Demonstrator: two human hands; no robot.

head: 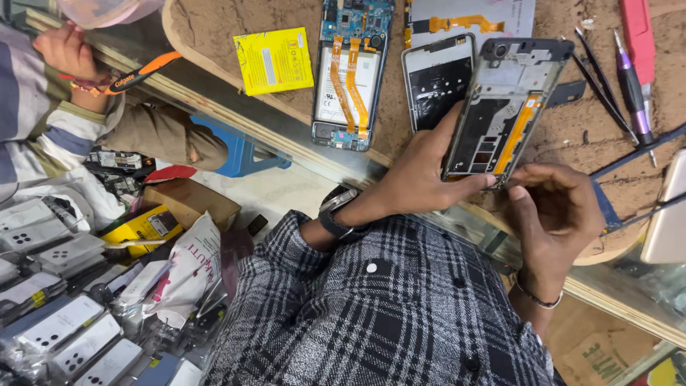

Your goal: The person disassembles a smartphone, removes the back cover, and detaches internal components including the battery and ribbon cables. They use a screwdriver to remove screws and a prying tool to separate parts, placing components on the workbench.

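Plaid sleeve (371,314) filled the lower frame. Left hand (418,175), wristwatch (336,214) on its wrist, gripped an opened phone frame (504,107) by its lower left edge, holding it tilted above the tabletop (229,21). Right hand (561,211) had its fingers curled at the frame's bottom corner; whether they pinched a part could not be told. Frame looked stripped, orange flex cable (516,132) exposed. A second opened phone (350,71) with its battery showing, a yellow packet (275,61), tweezers (600,86) and a screwdriver (632,86) lay nearby. Judged mid-disassembly; nothing closed up yet.
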